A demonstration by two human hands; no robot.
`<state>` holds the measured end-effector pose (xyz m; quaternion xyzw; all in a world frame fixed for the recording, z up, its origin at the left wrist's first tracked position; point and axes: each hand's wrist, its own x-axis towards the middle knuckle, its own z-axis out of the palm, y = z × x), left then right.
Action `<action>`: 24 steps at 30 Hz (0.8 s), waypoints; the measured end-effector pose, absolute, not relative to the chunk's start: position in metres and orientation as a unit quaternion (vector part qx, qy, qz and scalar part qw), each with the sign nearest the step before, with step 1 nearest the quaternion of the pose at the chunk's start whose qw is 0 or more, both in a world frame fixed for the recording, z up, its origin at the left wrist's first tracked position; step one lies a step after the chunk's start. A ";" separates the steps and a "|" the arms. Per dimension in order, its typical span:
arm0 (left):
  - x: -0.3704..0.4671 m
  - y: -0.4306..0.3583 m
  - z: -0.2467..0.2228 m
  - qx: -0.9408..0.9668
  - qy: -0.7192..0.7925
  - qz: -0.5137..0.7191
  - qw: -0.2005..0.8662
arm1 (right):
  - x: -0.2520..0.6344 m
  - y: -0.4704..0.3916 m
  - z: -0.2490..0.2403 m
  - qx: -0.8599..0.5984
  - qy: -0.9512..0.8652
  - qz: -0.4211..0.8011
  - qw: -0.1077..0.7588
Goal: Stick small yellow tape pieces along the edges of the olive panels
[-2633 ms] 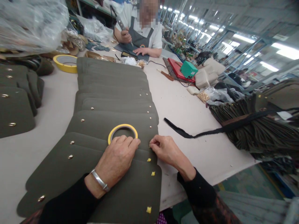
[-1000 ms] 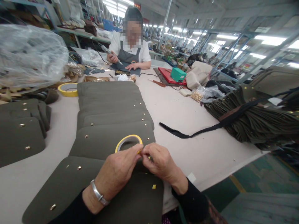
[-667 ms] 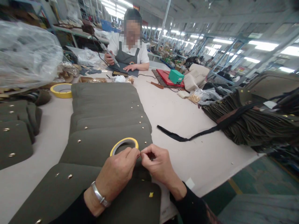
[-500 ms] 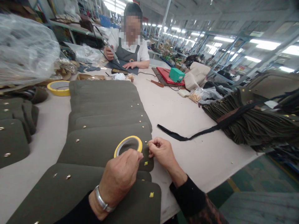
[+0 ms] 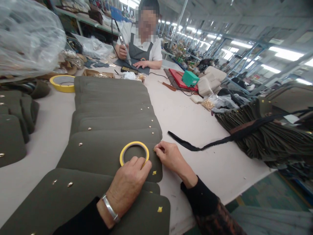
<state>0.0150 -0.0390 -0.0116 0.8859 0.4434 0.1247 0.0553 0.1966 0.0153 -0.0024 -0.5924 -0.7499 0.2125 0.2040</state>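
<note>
- Under the fingers of our left hand point(image 5: 128, 182): yellow tape roll point(image 5: 121, 155), its near right rim pinched, ring tilted above the olive panels point(image 5: 110, 143).
- Our right hand point(image 5: 172, 160) has thumb and forefinger pressed together on a small yellow piece point(image 5: 154, 149) at the panels' right edge; remaining fingers curled in.
- Roll looks light and fairly stiff; we judge the rim the best hold, fingers clear of the open centre.
- Yellow piece looks soft, likely sticky; tips only, by a corner. Too small to tell how much lies under the fingers.
- Panels seem flexible, smooth, apt to slide over one another; flat pressure near an edge should steady them.
- Just nearer us than the right fingers: yellow tab point(image 5: 154, 173), another point(image 5: 159, 209) farther down. Left of the left fingers: shiny studs point(image 5: 70, 184), hard spots that could catch a sleeve.
- Right of the right fingers, on the counter point(image 5: 188, 117): black strip point(image 5: 181, 141) leading to the dark stacked bundle point(image 5: 269, 140).
- Well beyond the left fingers: second roll point(image 5: 63, 88); across from us, a co-worker point(image 5: 153, 52) with a corded tool point(image 5: 124, 44).
- Our left hand hides some panel surface below the roll.
</note>
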 end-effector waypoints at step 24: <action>-0.001 -0.045 -0.006 0.881 0.470 0.057 -0.018 | 0.193 0.029 0.003 -0.539 -0.834 0.112 0.031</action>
